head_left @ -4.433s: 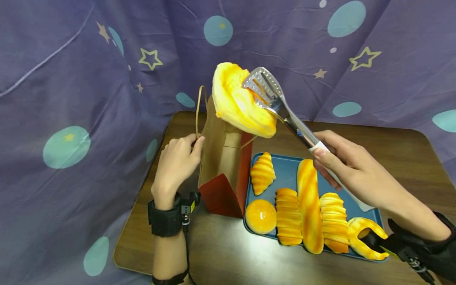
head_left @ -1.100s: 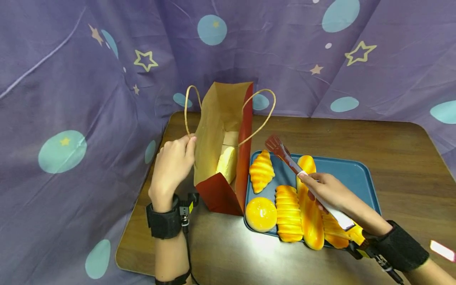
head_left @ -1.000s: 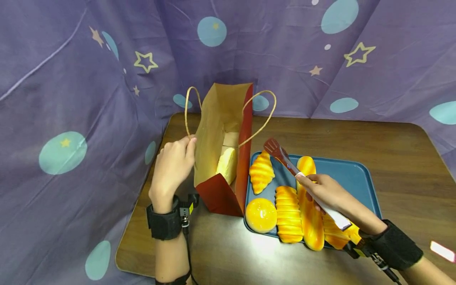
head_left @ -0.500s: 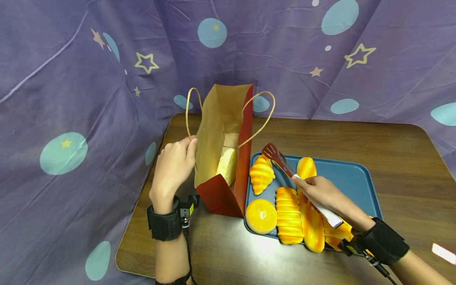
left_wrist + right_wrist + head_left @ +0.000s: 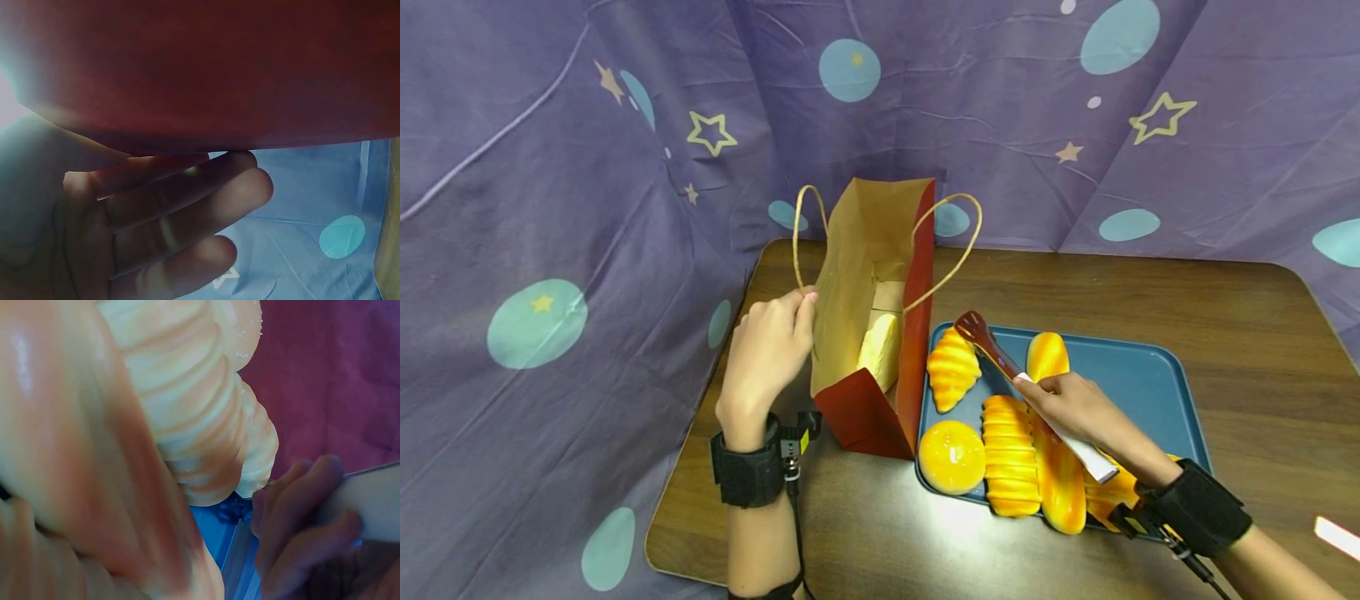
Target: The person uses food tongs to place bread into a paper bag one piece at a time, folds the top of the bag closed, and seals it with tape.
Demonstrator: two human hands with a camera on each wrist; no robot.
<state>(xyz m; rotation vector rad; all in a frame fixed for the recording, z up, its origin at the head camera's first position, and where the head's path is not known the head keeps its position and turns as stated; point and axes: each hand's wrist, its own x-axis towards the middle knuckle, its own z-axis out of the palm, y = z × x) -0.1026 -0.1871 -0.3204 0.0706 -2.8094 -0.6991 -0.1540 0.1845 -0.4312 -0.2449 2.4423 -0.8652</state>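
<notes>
A red paper bag [image 5: 912, 333] with a brown inside stands upright, a pale yellow bread piece [image 5: 879, 348] lying in it. My left hand [image 5: 767, 350] pinches its left rim by the base of the twisted handle [image 5: 797, 233]. In the left wrist view, the other fingers [image 5: 187, 206] lie along the bag's red outside. My right hand [image 5: 1071, 404] grips metal tongs [image 5: 996, 353] by their white handle [image 5: 372, 500]. The tongs' head is over the upper tip of the croissant [image 5: 953, 375]; whether they touch, I cannot tell.
A blue tray [image 5: 1131, 379] right of the bag bears a round glazed bun [image 5: 952, 457], a ridged loaf [image 5: 1011, 458], a long loaf [image 5: 1063, 492] and another bread partly hidden under my right wrist [image 5: 1108, 496]. A patterned purple curtain [image 5: 1015, 125] hangs behind the wooden table [image 5: 1225, 308].
Earlier the tongs held a large bread piece above the bag; it now lies inside. Since then the tongs have come down and left to the croissant. My left hand has stayed at the rim.
</notes>
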